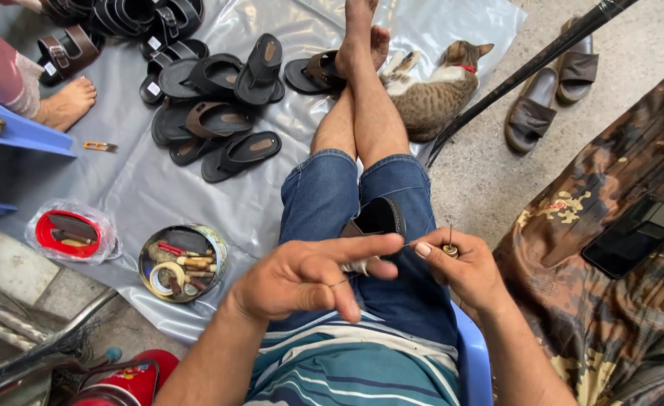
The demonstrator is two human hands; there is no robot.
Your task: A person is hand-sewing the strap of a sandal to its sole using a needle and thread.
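- Your left hand (302, 274) hovers over your lap, its grip loosely spread: the index finger points straight toward your right hand while the other fingers curl inward.
- A thin thread (405, 243) runs from that left hand across to your right hand; you cannot tell exactly which left fingers hold it.
- Your right hand (463, 267) has its grip pressed together, thumb and fingers pinching a small awl (450, 246) whose needle stands upright.
- A dark sandal (377, 218) lies on your lap, just beyond both hands, partly hidden by them.
- Left of the sandal, a round tin (183, 263) of tools sits on the grey plastic sheet (144, 180).
- Farther beyond the sandal, a cat (433, 94) lies beside your crossed feet, with a cluster of dark sandals (219, 105) on the sheet to its left.
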